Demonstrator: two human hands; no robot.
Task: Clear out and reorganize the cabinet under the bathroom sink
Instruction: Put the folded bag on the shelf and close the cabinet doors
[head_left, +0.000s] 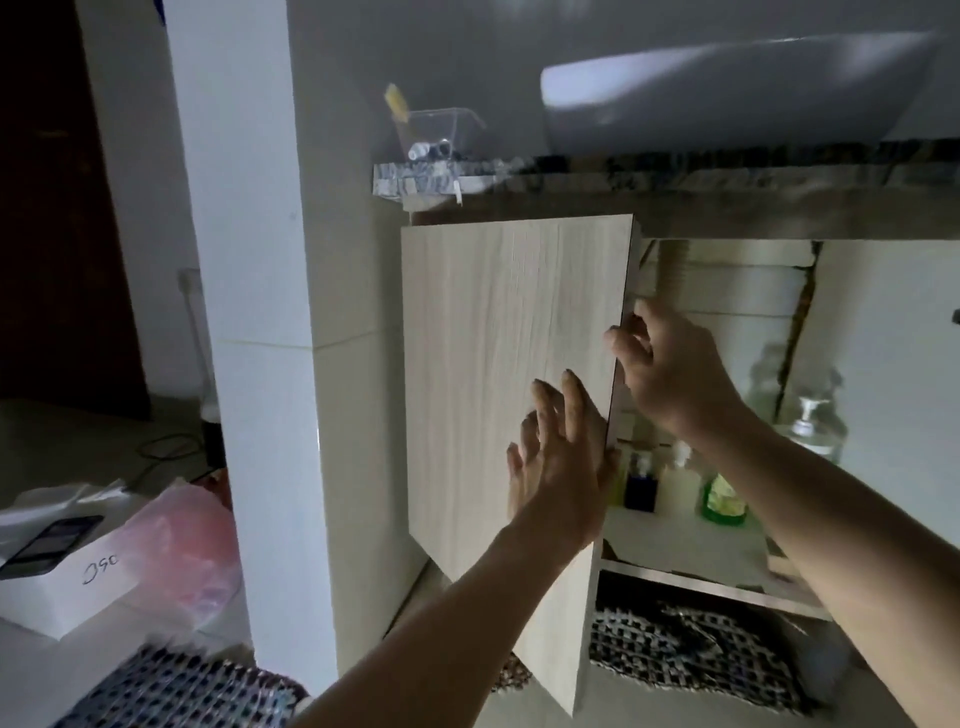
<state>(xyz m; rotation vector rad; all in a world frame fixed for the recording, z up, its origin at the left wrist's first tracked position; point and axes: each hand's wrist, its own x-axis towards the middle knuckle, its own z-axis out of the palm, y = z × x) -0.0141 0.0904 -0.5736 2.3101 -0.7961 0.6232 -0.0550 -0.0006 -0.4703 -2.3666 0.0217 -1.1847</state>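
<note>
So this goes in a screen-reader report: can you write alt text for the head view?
Both hands are on the free edge of a pale wooden cabinet door under a sink: the left hand flat on its front, the right hand curled round its edge. Bottles stand on the shelf inside.

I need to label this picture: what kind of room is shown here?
Probably a bathroom: a stone countertop above a wooden cabinet door that both hands hold, with pump bottles of soap or cleaner on the shelf inside.

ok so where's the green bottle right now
In the head view the green bottle stands on the cabinet shelf, right of the open door, just under the right forearm.
</note>
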